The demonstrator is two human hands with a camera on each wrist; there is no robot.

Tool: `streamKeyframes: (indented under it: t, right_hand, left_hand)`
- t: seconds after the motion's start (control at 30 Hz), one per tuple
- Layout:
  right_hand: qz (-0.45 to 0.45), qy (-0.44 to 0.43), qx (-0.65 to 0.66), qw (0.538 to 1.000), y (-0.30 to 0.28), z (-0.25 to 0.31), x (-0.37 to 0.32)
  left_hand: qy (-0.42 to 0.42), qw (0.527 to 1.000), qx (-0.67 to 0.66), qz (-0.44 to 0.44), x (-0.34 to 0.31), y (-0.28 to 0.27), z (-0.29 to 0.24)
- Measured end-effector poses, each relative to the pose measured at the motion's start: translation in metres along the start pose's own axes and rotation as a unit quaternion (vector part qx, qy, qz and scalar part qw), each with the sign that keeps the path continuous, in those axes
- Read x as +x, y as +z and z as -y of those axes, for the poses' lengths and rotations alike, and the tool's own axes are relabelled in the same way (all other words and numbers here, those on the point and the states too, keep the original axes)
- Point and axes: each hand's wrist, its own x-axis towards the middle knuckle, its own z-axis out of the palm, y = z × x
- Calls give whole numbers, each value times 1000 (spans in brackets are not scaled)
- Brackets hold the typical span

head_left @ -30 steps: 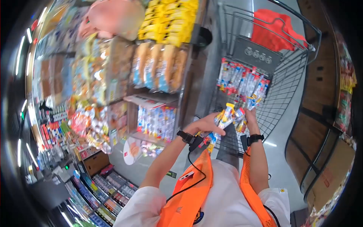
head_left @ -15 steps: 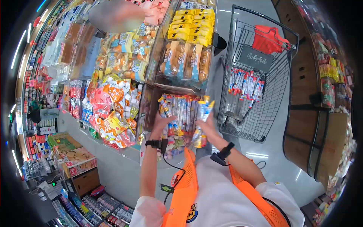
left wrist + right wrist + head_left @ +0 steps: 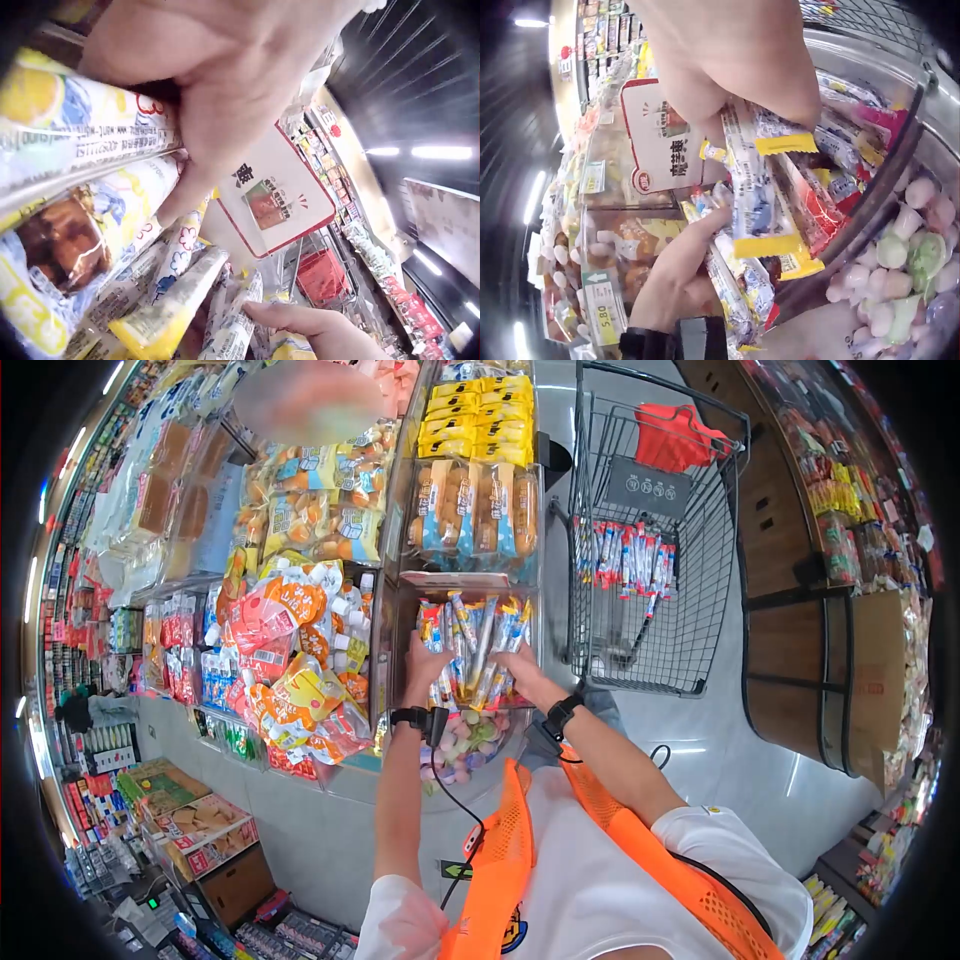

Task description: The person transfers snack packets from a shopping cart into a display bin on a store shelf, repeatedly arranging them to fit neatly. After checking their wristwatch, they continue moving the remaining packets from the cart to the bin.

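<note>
Both hands are at a bin of slim stick snack packets with yellow, white and blue wrappers. At the bin's left side, my left hand [image 3: 428,665] grips a bunch of stick snack packets [image 3: 433,625]. Its thumb lies against the wrappers; in the left wrist view the nearest packet [image 3: 82,124] shows printed text. Across from it, my right hand [image 3: 520,670] holds more packets at the bin's right side. Seen from the right wrist, one packet [image 3: 754,187] sticks out below the right hand's fingers, several others beneath. The fingertips are partly hidden among the wrappers.
A wire shopping cart [image 3: 650,650] stands right of the shelf, holding similar sticks [image 3: 630,555] and a red bag [image 3: 680,438]. Bagged bread [image 3: 470,510] sits behind the bin, pouches [image 3: 290,660] to its left, small jelly cups [image 3: 465,745] in front. A sign card [image 3: 270,202] rises behind the bin.
Both hands have moved left from beside the cart to the bin, carrying packets. Over the last half second the right hand's packets came down into the bin. The head view has shifted.
</note>
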Motion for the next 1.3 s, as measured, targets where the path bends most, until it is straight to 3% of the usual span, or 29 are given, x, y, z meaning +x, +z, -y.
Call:
streamKeyframes:
  t: [0.1,0.27,0.37,0.47,0.5,0.6,0.63,0.73,0.9,1.0,1.03,1.13,1.17,1.23,1.3]
  right_hand:
    - [-26,-52,-113,992,0,-6,9]
    - [-89,-86,-177,976,6,-13,10]
    - [-60,-37,-171,983,13,10,-4]
    - [-186,-124,-372,901,13,-11,20]
    - [-180,-101,-417,885,28,16,-3]
    - [-174,-102,-474,857,23,9,-1]
    - [-149,-143,-504,839,24,4,-2]
    - [-83,-216,-502,833,30,-6,-13]
    - [-82,-149,-420,891,21,-7,-10]
    - [-180,-289,-462,819,16,-6,-11]
    - [-169,-296,-465,817,18,-1,-13]
    - [-179,-228,-521,803,30,3,-9]
    - [-175,-134,-574,789,42,19,-22]
    - [-229,-242,-670,664,41,12,-21]
    - [-244,-318,-736,546,38,5,-16]
  left_hand:
    - [-9,997,71,-35,-1,9,-5]
    - [13,992,100,-75,-1,17,-11]
    - [-27,998,46,-43,0,5,-28]
    - [-41,998,8,-37,1,-3,-46]
    - [-38,999,0,-39,4,-3,-48]
    - [68,985,136,-81,6,1,-43]
    - [66,977,195,-54,3,3,-40]
    - [158,948,264,-76,-9,25,-17]
    - [138,930,341,9,-34,10,-32]
    - [213,928,303,-40,-12,22,-4]
    - [229,933,275,-33,-11,25,-2]
    - [250,922,293,-31,-10,26,-11]
    - [278,910,307,-28,-12,23,-18]
    - [325,884,335,-20,-26,14,-24]
    - [314,884,347,5,-32,8,-16]
